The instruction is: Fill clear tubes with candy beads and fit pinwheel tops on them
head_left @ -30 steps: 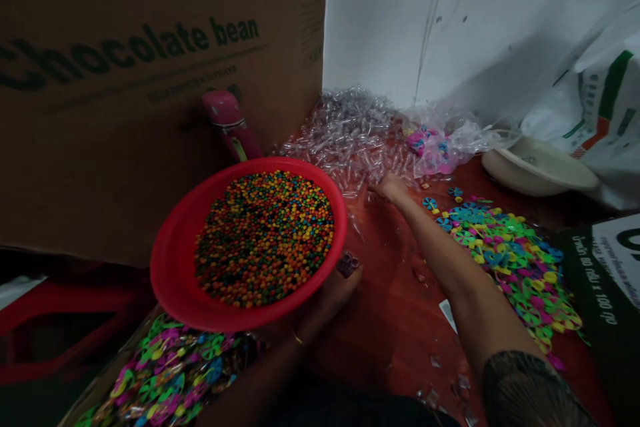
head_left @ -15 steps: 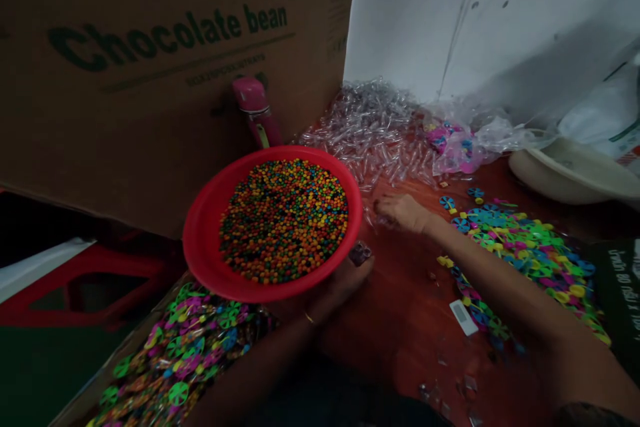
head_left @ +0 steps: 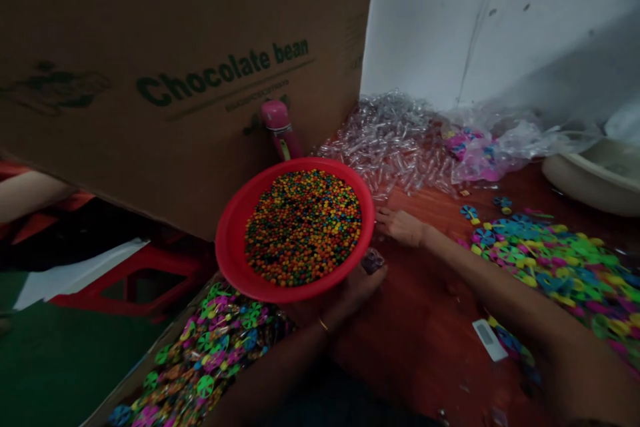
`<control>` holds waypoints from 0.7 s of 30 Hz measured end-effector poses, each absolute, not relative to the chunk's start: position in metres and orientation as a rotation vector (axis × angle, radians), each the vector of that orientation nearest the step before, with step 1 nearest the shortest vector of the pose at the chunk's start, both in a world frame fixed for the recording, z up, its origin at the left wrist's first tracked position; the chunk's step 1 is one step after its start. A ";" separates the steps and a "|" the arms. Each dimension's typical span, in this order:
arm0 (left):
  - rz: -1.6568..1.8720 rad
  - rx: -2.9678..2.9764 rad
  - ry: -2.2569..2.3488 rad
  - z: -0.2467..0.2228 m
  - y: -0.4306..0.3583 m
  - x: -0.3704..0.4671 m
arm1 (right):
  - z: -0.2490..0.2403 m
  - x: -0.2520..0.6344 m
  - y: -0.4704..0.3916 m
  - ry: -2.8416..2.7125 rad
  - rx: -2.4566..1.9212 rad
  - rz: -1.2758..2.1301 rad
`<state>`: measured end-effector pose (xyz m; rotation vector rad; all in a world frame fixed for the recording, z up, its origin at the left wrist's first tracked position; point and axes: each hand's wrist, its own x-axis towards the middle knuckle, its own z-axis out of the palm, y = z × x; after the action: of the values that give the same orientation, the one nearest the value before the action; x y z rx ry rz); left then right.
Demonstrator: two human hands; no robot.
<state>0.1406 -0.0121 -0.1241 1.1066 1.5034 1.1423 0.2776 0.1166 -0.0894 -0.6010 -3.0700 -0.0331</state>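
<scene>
A red basin (head_left: 230, 240) of small multicoloured beans sits at the table's left edge. My left hand (head_left: 363, 283) is beside and partly under its right rim, fingers closed round a bunch of small clear tubes (head_left: 373, 261). My right hand (head_left: 400, 225) reaches to the basin's right rim; its fingertips are dark and partly hidden, so what they hold, if anything, is unclear. Behind the basin lies a heap of clear plastic tubes (head_left: 395, 147). Colourful plastic windmill pieces (head_left: 555, 253) are piled to the right, near my right forearm.
A large cardboard box (head_left: 190, 27) stands behind the basin, with a pink bottle (head_left: 277, 123) before it. A pale basin (head_left: 595, 180) is at the right. Finished-looking colourful pieces (head_left: 215, 353) fill a box at lower left. A white device (head_left: 489, 340) lies on the table.
The view has turned left, so things appear shifted to the right. My right hand has moved closer to the red basin's rim. A person's arm now shows at the far left.
</scene>
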 end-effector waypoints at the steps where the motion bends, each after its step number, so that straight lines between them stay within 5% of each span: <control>1: 1.128 1.118 1.488 -0.123 -0.012 0.141 | -0.088 0.275 0.115 -3.066 -0.686 -0.037; 21: 1.168 1.211 1.384 -0.131 -0.008 0.141 | -0.077 0.292 0.097 -2.842 -1.599 -0.005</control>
<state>0.1409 -0.0078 -0.1311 1.2107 1.3841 1.1684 0.2921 0.0974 -0.0772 -1.5990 -2.8420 -0.0045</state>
